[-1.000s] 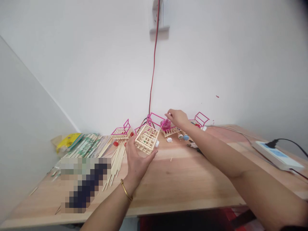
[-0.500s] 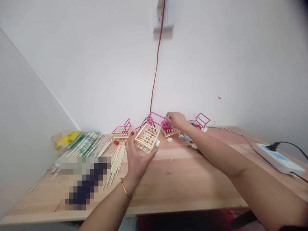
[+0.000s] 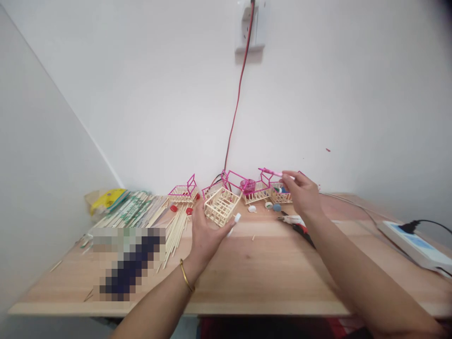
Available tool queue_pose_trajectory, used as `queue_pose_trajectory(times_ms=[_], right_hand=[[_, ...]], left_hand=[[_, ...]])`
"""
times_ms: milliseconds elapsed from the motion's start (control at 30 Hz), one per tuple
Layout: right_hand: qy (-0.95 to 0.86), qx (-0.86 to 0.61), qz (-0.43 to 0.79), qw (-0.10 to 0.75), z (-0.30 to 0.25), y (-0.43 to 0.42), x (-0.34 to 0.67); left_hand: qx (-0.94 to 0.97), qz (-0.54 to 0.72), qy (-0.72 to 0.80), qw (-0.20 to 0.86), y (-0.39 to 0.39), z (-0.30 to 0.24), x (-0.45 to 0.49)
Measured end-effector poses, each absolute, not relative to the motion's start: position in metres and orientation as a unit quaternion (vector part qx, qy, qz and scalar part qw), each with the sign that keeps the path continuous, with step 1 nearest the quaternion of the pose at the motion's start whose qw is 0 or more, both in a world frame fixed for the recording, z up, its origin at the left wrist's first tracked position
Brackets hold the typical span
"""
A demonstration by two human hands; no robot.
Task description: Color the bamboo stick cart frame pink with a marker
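Note:
My left hand is closed around a small cart built of pale wooden sticks, holding it tilted above the table. A white bottle cap sits at the cart's lower right corner, near my thumb. In my right hand is a thin paintbrush, its tip coated in magenta and pointing left. Just below the brush stands an open jar of magenta paint, among similar stick carts with magenta-painted edges. One such cart stands to the left.
Loose sticks and a yellow packet lie at the left, beside a blurred dark patch. Red caps, white and blue caps, and red-handled pliers are on the table. A power strip lies at the right.
My right hand has moved right, away from the paint jar, with the brush now lifted out and visible. My left hand keeps hold of the stick cart. The view has shifted slightly.

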State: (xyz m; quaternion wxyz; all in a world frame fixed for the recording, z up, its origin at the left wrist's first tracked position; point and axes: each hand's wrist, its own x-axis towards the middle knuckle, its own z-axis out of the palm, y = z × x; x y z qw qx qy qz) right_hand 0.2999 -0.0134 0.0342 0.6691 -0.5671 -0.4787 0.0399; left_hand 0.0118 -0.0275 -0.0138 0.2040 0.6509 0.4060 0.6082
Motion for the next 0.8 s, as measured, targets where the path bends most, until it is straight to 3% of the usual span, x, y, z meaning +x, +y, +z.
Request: queue_pose_trajectory(times_ms=[100,300,800], right_hand=[[-0.457,-0.515,0.109,0.717,0.021,-0.048,0.292],[-0.537,-0.529,0.063,0.654,0.010,-0.084,0.262],[-0.638,-0.491,-0.093,0.586,0.019,-0.089,0.254]], left_hand=[[0.654,0.581,0.414,0.253,-0.031,-0.011,0.014],[0.637,0.562,0.411,0.331,-0.035,-0.007,0.017],[0.642,0.588,0.401,0.287,-0.031,-0.016,0.016]])
